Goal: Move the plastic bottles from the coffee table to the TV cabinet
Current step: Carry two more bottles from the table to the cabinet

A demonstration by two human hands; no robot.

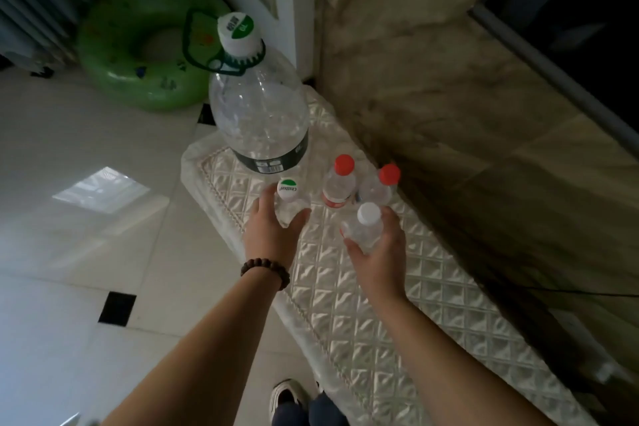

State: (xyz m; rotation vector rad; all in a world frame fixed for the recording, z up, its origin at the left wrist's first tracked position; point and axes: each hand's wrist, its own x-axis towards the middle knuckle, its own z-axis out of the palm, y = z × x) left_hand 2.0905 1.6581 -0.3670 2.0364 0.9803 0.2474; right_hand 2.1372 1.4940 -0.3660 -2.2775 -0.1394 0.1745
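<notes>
1. The left hand [273,228] curls around a green-capped bottle [288,199]; the right hand [377,245] grips a white-capped bottle [366,226].
2. Both stand on the quilted cabinet top [397,315], beside two red-capped bottles [340,181] and a large jug [257,107].
3. Judging by this, delivery looks nearly done; the coffee table is unseen.

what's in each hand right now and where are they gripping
Left hand grips the green-capped bottle around its body; right hand grips the white-capped bottle likewise.
</notes>
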